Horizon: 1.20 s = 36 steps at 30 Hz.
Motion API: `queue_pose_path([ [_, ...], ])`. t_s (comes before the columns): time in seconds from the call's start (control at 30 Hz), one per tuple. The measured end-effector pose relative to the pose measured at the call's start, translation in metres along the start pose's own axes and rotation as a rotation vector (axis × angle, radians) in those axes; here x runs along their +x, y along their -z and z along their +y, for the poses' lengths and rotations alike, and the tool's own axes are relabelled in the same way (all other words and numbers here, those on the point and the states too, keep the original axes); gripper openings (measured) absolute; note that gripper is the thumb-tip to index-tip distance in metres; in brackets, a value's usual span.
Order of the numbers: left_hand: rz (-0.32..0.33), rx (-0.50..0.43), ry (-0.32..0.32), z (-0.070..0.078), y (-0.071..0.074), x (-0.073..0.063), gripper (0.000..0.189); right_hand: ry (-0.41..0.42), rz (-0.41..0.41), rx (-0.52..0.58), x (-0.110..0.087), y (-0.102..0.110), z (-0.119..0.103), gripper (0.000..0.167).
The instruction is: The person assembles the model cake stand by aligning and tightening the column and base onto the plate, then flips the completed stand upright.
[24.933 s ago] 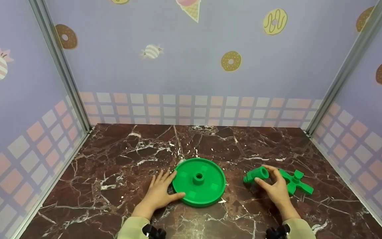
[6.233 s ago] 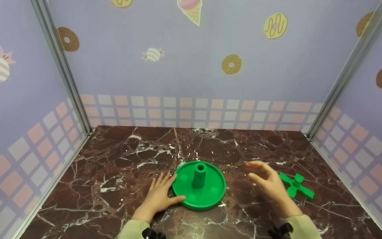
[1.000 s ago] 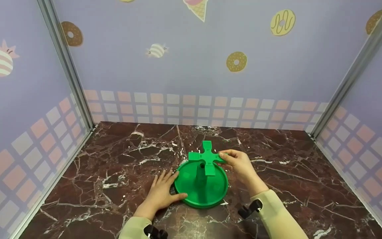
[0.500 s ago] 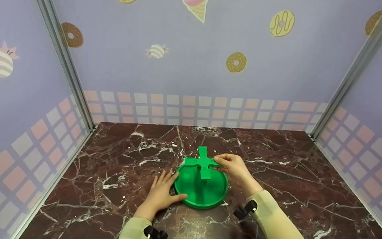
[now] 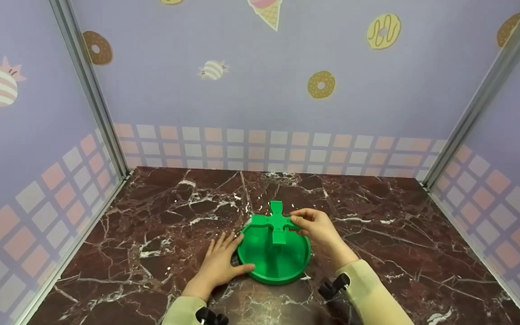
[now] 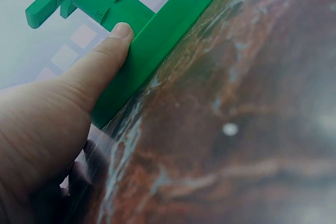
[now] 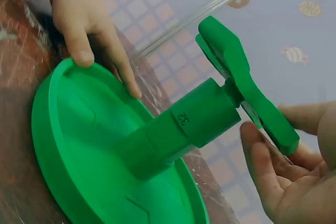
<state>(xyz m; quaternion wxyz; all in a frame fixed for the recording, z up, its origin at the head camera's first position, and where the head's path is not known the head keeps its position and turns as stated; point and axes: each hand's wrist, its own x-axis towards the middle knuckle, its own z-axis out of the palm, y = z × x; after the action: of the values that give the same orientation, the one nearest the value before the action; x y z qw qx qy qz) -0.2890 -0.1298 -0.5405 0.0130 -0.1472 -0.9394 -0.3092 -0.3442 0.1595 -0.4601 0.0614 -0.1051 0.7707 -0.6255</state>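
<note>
A round green plastic tray (image 5: 273,280) with a raised rim lies on the table. From its middle rises a green post (image 7: 181,121), marked 32 on its side. On the post's top sits a green four-armed cross piece (image 5: 278,222); in the right wrist view its short peg enters the post's end, with a narrow gap showing. My right hand (image 5: 321,229) pinches the cross's right arm between thumb and fingers. My left hand (image 5: 220,262) lies spread at the tray's left edge, its thumb (image 6: 113,40) over the rim and its fingers along the side.
The dark red marble table (image 5: 151,216) runs back to a patterned lilac wall (image 5: 260,90). More panels stand at both sides, joined by metal corner posts. Black wrist cameras (image 5: 334,286) sit on the light sleeves.
Earlier the right hand held the post, which came to stand in the tray, and the cross lay at right. Within the last second the cross has come down onto the post; the left hand stays.
</note>
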Motion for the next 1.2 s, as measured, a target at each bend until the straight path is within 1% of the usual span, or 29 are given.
queue_pose_path([
  [0.13, -0.001, -0.006, 0.0, 0.001, 0.0, 0.0, 0.098, 0.173, -0.069, -0.154, 0.0, 0.0, -0.002, 0.034],
  [0.23, -0.006, -0.009, 0.004, 0.001, 0.001, 0.0, 0.098, 0.293, -0.134, -0.243, -0.001, 0.001, -0.005, 0.037],
  [0.3, -0.009, -0.012, 0.007, 0.002, 0.001, 0.0, 0.097, 0.345, -0.156, -0.303, -0.002, 0.001, -0.008, 0.037],
  [0.37, -0.013, -0.015, 0.011, 0.002, 0.001, 0.0, 0.097, 0.379, -0.155, -0.358, -0.003, 0.001, -0.009, 0.034],
  [0.47, -0.011, -0.02, 0.012, 0.002, 0.002, 0.0, 0.097, 0.394, -0.132, -0.417, -0.004, -0.001, -0.009, 0.028],
  [0.6, -0.007, -0.017, 0.009, 0.002, 0.001, 0.0, 0.096, 0.407, -0.092, -0.443, -0.005, -0.004, -0.006, 0.024],
  [0.8, 0.002, 0.0, 0.003, 0.001, 0.001, 0.0, 0.097, 0.495, -0.012, -0.466, -0.008, -0.009, -0.001, 0.023],
  [1.03, 0.01, 0.012, -0.01, 0.0, 0.001, 0.0, 0.098, 0.559, 0.119, -0.491, -0.014, -0.02, 0.007, 0.022],
  [1.2, 0.007, 0.013, -0.009, 0.0, 0.0, 0.0, 0.098, 0.575, 0.2, -0.529, -0.02, -0.028, 0.009, 0.023],
])
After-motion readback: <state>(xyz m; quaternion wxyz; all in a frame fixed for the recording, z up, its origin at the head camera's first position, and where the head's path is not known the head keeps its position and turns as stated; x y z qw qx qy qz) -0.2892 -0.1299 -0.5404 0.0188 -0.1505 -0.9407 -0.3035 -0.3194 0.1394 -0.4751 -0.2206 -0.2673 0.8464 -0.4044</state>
